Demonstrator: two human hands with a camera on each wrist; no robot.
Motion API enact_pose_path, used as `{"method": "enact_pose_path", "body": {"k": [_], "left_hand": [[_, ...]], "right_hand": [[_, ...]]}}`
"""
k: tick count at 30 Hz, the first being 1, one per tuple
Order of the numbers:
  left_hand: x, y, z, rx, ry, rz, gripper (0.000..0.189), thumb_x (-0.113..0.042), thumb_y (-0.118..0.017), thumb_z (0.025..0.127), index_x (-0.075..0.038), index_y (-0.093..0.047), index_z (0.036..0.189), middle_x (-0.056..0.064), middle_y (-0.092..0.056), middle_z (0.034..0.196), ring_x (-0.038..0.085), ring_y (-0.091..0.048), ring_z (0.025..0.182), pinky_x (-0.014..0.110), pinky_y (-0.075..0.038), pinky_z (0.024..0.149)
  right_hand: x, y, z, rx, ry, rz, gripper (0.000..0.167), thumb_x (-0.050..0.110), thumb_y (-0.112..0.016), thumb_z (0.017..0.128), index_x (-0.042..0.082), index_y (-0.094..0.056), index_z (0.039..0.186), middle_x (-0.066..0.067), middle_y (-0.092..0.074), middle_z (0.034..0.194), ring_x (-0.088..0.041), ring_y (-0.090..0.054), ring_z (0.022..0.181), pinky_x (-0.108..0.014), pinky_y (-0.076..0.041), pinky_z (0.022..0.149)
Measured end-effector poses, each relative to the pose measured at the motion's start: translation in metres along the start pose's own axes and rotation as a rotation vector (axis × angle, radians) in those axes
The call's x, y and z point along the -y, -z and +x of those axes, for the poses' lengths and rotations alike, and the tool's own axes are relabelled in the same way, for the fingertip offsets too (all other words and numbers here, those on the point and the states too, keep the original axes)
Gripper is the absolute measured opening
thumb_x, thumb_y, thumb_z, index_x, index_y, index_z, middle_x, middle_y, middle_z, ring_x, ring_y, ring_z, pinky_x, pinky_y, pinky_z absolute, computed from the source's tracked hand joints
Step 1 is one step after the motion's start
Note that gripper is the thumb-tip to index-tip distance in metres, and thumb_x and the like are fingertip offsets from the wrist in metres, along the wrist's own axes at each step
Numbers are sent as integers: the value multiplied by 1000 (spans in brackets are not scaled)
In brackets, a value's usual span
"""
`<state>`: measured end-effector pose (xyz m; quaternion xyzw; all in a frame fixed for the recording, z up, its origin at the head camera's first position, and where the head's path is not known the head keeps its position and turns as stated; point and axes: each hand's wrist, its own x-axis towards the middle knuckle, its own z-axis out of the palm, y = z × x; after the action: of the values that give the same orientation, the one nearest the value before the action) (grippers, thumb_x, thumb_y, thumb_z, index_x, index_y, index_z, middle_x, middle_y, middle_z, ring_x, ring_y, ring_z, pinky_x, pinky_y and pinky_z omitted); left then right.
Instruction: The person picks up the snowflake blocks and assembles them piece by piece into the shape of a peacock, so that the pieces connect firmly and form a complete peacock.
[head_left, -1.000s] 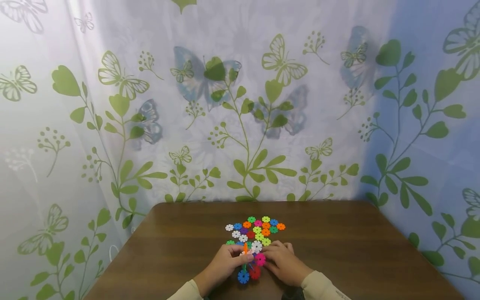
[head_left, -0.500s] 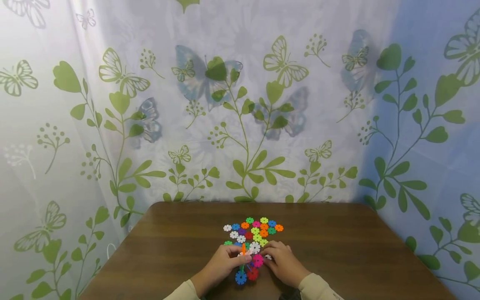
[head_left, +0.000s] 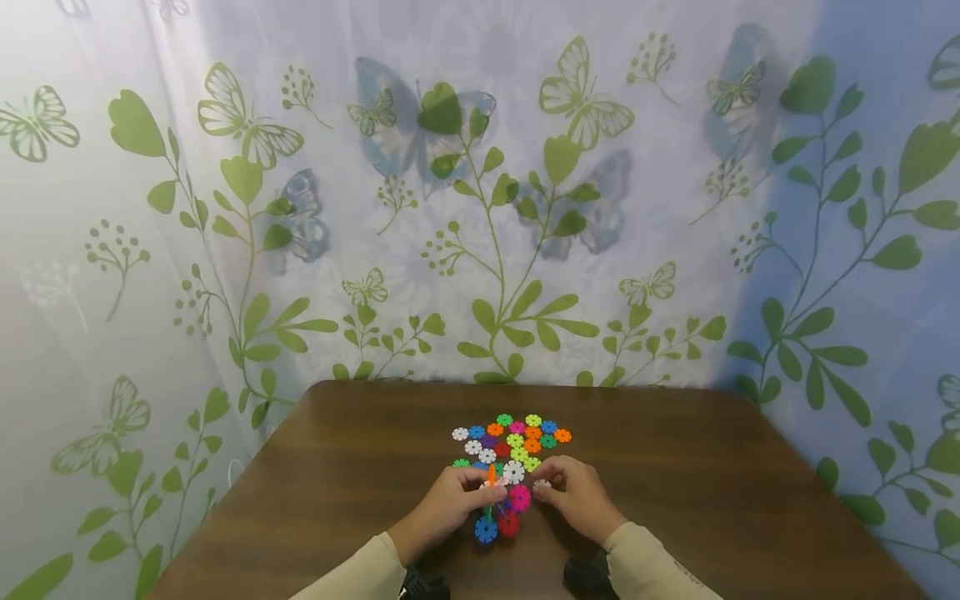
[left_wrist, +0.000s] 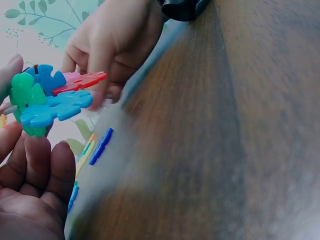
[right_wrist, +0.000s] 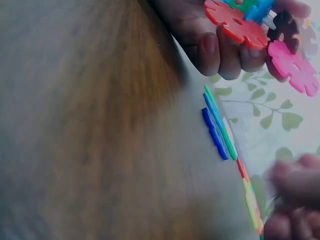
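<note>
My left hand (head_left: 447, 506) pinches a cluster of interlocking flower-shaped plastic discs between thumb and fingers, held up over the table. A pink disc (head_left: 520, 498), a red disc (head_left: 508, 523) and a blue disc (head_left: 486, 529) stick out of it, with an orange one (head_left: 491, 476) seen edge-on. The left wrist view shows a green disc (left_wrist: 26, 95) joined to the blue discs. Just right of the cluster and apart from it, my right hand (head_left: 579, 496) pinches a small white disc (head_left: 542, 485) at its fingertips. That hand is blurred in the right wrist view.
Loose discs in many colours lie flat beyond the hands, such as an orange one (head_left: 562, 436) and a white one (head_left: 461, 434). They rest on a brown wooden table (head_left: 675, 467). A leaf and butterfly print curtain (head_left: 480, 250) hangs behind it.
My right hand has drawn slightly to the right of the cluster, and the white disc in its fingertips shows more. My left hand keeps its grip. The head view has shifted a little.
</note>
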<state>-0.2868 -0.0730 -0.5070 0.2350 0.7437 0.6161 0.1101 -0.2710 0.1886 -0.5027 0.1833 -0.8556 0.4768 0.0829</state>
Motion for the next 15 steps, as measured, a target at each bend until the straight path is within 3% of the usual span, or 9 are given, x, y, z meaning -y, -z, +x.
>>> {"method": "enact_pose_path", "body": {"k": [4,8,11,15], "left_hand": [[-3,2,4,3,-2,9,26,-37,-78,98,-11,-81,95,-1,-61,71,14,-50,65,23,-37,53],[-5,2,6,6,-26,8,24,-34,-78,99,-10,-81,97,1,-68,77,15,-54,68,22,-39,54],[-5,2,5,9,-34,7,24,-32,-77,99,-8,-81,96,0,-66,75,13,-52,67,22,-38,54],[-5,1,3,16,-12,-13,26,-33,-77,100,-8,-81,97,0,-64,72,11,-52,65,22,-41,55]], "right_hand": [[11,4,5,-128,-76,188,17,9,-83,93,4,-78,108,-1,-76,93,-20,-71,81,-29,-59,70],[23,7,7,-243,-79,345,16,10,-82,94,5,-80,109,-7,-77,99,-26,-73,91,-32,-60,82],[31,6,6,-260,-57,424,18,11,-81,95,4,-80,112,-11,-77,104,-29,-73,95,-34,-60,86],[37,1,5,-218,-23,474,23,9,-78,97,0,-76,118,-15,-76,110,-29,-73,100,-33,-58,89]]}}
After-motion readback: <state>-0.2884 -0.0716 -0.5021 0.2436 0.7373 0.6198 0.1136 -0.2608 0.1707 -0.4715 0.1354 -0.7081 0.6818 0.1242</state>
